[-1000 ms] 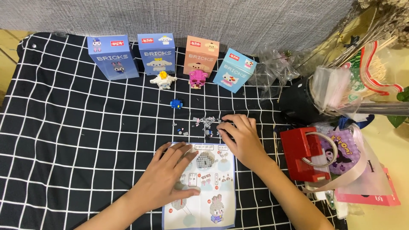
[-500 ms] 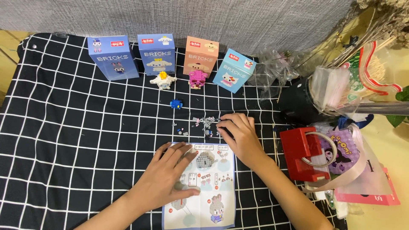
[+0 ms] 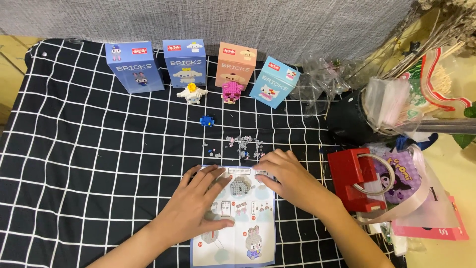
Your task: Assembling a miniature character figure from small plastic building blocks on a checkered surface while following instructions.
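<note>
Two hands on one instruction sheet (image 3: 245, 218), laid flat on a black cloth with white grid (image 3: 89, 149). Left hand (image 3: 196, 208): palm down, fingers spread, pressed flat on left half of sheet, nothing gripped. Right hand (image 3: 290, 176): resting at sheet's upper right corner, fingers curled down toward the paper edge; whether a small brick was pinched under fingertips, cannot tell. Sheet: light blue border, printed build steps, grey round part pictured near top, small rabbit-like figure pictured at bottom.

Just above sheet, touching range of right fingertips: scatter of tiny grey and pink bricks (image 3: 243, 144). Farther up: one small blue brick piece (image 3: 207, 120), alone. Behind that, two finished brick figures, one white and yellow (image 3: 190, 92), one pink (image 3: 231, 91), side by side, each before a box.

Back row, four upright cartons: purple-blue box (image 3: 134, 67), light blue box (image 3: 185, 62), peach box (image 3: 236, 64), sky-blue box (image 3: 274, 82), last one tilted and turned. Right of row: crumpled clear plastic wrap (image 3: 317, 79).

Right edge of cloth: red tape dispenser (image 3: 353, 178) with clear tape roll, near right wrist. Beside it: purple printed pouch (image 3: 399, 176), pink flat packet (image 3: 436, 228), dark round pot (image 3: 349, 119) with dried stems and wrapped bundle.
</note>
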